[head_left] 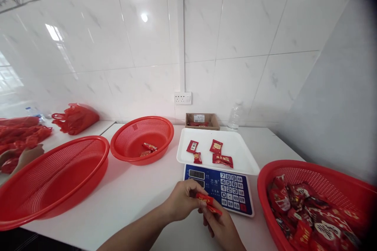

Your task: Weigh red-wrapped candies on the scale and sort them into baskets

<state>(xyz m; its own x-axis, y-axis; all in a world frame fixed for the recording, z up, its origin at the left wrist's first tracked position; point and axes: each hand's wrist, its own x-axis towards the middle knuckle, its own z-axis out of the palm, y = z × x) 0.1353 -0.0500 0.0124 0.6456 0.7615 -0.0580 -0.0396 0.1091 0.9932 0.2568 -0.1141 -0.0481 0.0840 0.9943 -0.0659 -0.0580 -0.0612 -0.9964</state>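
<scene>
In front of the scale (219, 189), my left hand (183, 200) pinches a small red candy packet (205, 198) with gold print. Close against it, my right hand (219, 223) is closed around a second red packet (215, 209), partly hidden by the fingers. Behind the hands, the scale's white tray (238, 153) carries several red packets: a pair on the left (193, 146) and a group on the right (222, 160). The scale has a blue keypad panel, and my left hand covers part of its displays.
A red basket (265, 188) full of red packets stands at right. Leftward are a red basket (141, 159) with a few packets and a larger red basket (101, 153). A cardboard box (213, 121) and a clear bottle (235, 117) stand by the wall. Another person's hands (25, 159) touch red bags at far left.
</scene>
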